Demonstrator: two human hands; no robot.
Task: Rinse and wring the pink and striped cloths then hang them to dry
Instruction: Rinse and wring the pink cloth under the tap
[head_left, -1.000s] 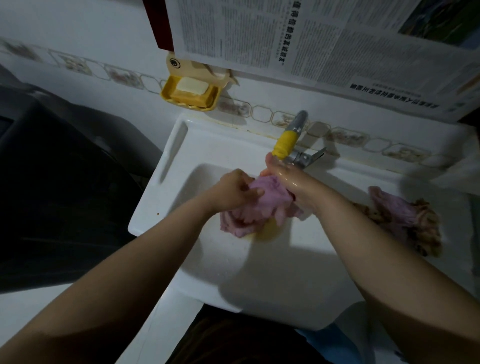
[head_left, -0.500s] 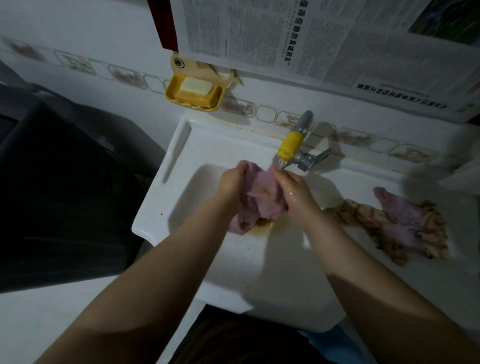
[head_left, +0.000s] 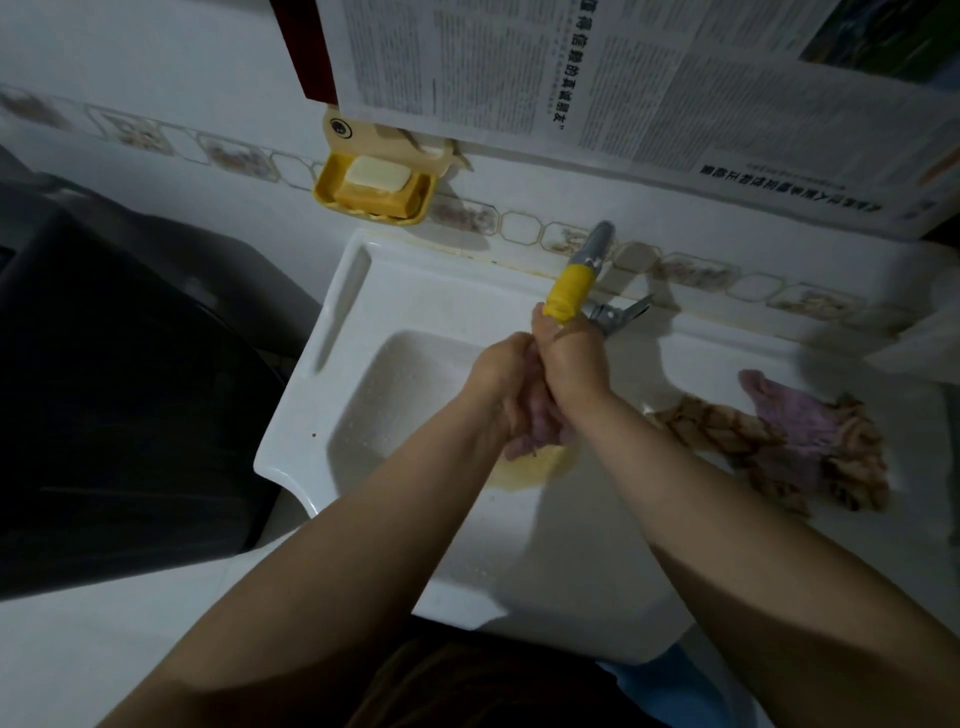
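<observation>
Over the white sink (head_left: 322, 415), my left hand (head_left: 501, 376) and my right hand (head_left: 574, 358) press tightly together around the pink cloth (head_left: 540, 421). Only a small pink bunch shows between and below the palms; the rest is hidden. Yellowish water (head_left: 530, 465) pools in the basin under it. The hands sit just below the tap with a yellow sleeve (head_left: 571, 291). The striped cloth (head_left: 727, 441), brown and cream, lies crumpled on the sink's right ledge with another pink piece (head_left: 795, 421) bunched on top of it.
A yellow soap dish (head_left: 374, 192) with a bar of soap hangs on the tiled wall at the left of the tap. Newspaper sheets (head_left: 623, 83) cover the wall above. A dark appliance (head_left: 104, 389) stands at the sink's left.
The hands have closed together and squeezed the pink cloth into a tight bunch, so much less of it shows. More yellowish water has gathered beneath.
</observation>
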